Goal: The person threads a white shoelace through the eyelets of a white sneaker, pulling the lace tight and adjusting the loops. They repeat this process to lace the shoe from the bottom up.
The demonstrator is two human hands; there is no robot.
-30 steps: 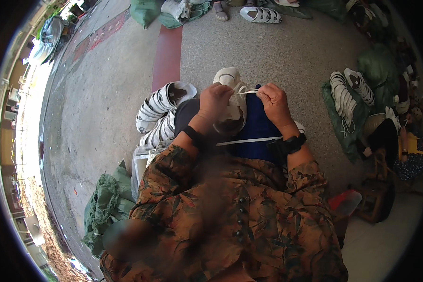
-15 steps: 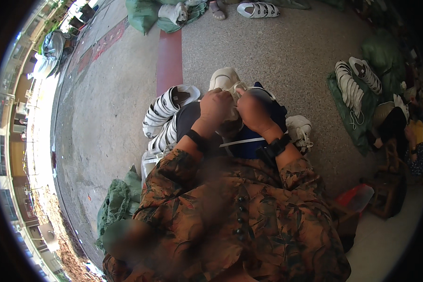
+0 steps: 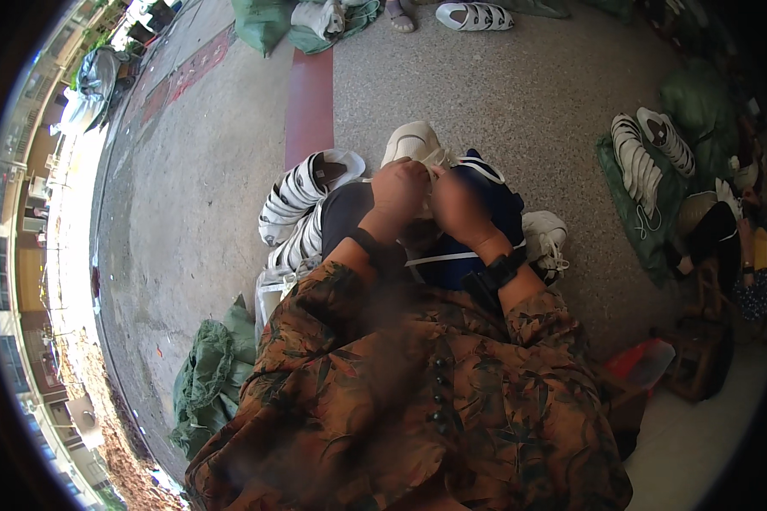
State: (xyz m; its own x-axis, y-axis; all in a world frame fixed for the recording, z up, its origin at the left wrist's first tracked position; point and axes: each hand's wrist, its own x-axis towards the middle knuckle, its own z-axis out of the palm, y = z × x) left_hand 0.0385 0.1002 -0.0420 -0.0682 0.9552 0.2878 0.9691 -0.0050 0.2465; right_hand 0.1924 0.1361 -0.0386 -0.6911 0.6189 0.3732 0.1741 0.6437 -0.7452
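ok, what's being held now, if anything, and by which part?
Left hand and right hand are at the cream sneaker, behind its toe; what each grips, if anything, is hidden or blurred: can't tell.

Both hands (image 3: 400,189) (image 3: 462,204) nearly meet, left fingers (image 3: 415,173) bent, forearms (image 3: 347,255) angled inward.

speckled grey floor (image 3: 486,94), dull red stripe (image 3: 309,111), sunlit strip (image 3: 75,230) at left
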